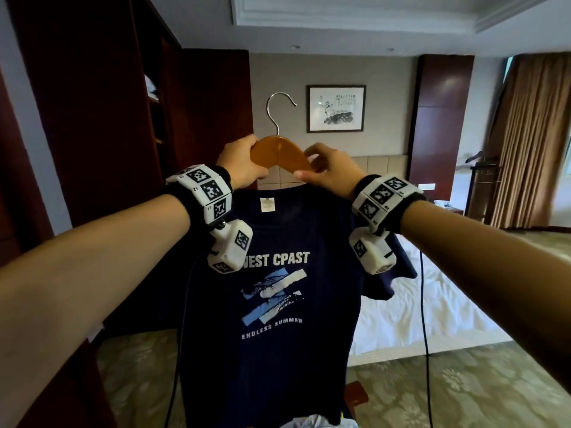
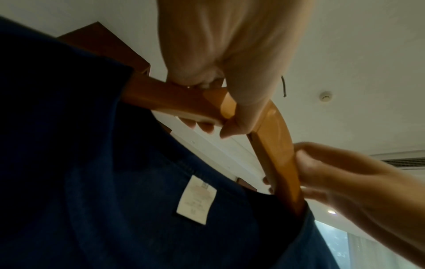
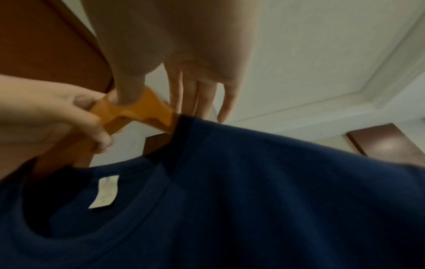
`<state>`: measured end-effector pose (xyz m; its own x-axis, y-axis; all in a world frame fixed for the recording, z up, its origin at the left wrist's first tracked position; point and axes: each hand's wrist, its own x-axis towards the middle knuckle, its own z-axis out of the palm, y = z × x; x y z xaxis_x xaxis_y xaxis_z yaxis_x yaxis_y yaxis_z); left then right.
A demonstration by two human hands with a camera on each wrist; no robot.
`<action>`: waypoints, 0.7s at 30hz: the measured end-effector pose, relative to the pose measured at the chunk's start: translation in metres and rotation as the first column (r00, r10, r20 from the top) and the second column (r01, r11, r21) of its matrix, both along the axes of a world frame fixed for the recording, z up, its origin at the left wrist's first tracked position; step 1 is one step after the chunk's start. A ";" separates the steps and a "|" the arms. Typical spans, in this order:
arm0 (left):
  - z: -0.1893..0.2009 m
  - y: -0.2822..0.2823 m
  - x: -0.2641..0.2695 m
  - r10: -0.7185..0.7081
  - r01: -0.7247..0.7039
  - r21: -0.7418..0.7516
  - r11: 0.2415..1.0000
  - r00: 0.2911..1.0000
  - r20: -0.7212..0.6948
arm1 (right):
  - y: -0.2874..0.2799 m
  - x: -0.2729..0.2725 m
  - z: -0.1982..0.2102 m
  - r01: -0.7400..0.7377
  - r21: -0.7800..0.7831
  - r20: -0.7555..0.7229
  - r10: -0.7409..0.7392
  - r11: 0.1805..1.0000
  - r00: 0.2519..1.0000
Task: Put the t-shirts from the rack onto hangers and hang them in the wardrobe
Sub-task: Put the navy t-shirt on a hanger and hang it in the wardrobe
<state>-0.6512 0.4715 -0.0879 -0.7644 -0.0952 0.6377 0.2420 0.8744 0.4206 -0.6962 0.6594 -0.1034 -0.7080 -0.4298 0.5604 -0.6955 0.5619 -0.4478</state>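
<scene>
A navy t-shirt point(image 1: 278, 298) with a "WEST CPAST" print hangs on a wooden hanger point(image 1: 279, 149), held up at chest height. The hanger's metal hook point(image 1: 276, 112) points up, free of any rail. My left hand point(image 1: 244, 162) grips the hanger's left arm close to the middle. My right hand point(image 1: 327, 171) pinches the right arm just above the collar, thumb in front and fingers behind. In the left wrist view my left hand point(image 2: 220, 123) wraps the hanger point(image 2: 273, 138) and my right hand point(image 2: 322, 172) pinches it above the t-shirt point(image 2: 115, 200). The right wrist view shows my right hand point(image 3: 184, 72), the hanger point(image 3: 142, 111) and the t-shirt point(image 3: 253, 182).
The dark red wardrobe point(image 1: 154, 118) stands open on the left, its door point(image 1: 213, 112) swung out behind the hanger. A white bed point(image 1: 417, 304) lies to the right, with brown curtains point(image 1: 531, 134) beyond. A framed picture point(image 1: 336, 108) hangs on the far wall. Black cables point(image 1: 425, 304) dangle from my wrists.
</scene>
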 end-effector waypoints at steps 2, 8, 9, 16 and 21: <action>0.002 0.002 0.001 0.002 -0.002 -0.014 1.000 1.000 -0.004 | -0.009 0.002 0.003 0.076 0.086 -0.066 -0.071 0.993 0.995; 0.008 -0.015 0.009 -0.044 0.056 -0.144 0.988 0.995 0.089 | -0.018 -0.001 0.010 0.082 -0.022 -0.068 -0.084 0.996 0.994; 0.008 -0.023 0.011 -0.036 0.056 -0.145 0.988 0.990 0.135 | -0.018 -0.001 0.011 0.070 -0.048 -0.058 -0.072 0.996 0.996; -0.017 -0.077 0.021 0.023 0.017 -0.141 0.990 0.961 0.275 | -0.014 -0.005 0.026 0.093 -0.048 -0.098 -0.098 0.994 0.990; -0.017 -0.082 0.022 -0.045 0.063 -0.106 0.992 0.985 0.166 | -0.022 -0.003 0.027 0.076 -0.055 -0.089 -0.080 0.996 0.993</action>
<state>-0.6297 0.3894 -0.1048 -0.8608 0.0125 0.5088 0.2261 0.9051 0.3602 -0.6987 0.6374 -0.0761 -0.6833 -0.3445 0.6438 -0.6897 0.5940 -0.4141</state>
